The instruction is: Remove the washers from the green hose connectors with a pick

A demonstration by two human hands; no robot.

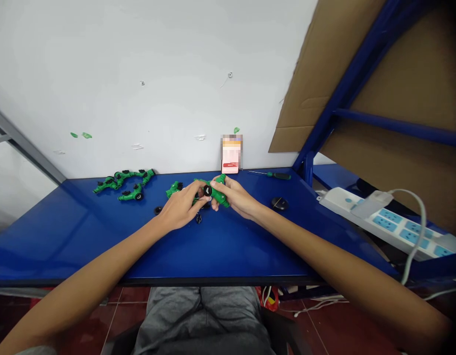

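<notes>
Head view shows both hands meeting over the middle of the blue bench point(228, 246), working on a green plastic fitting point(217, 193). It looks like an assembly step: the left hand point(181, 206) pinches a small black cap point(207, 190) against the fitting's end, fingers curled closed around it. The right hand point(238, 198) is clenched about the fitting's body, holding it just above the bench. Seating the cap would call for steady alignment and a firm push or twist. More green fittings point(124, 183) lie well apart at far left; a screwdriver point(274, 174) rests by the wall.
</notes>
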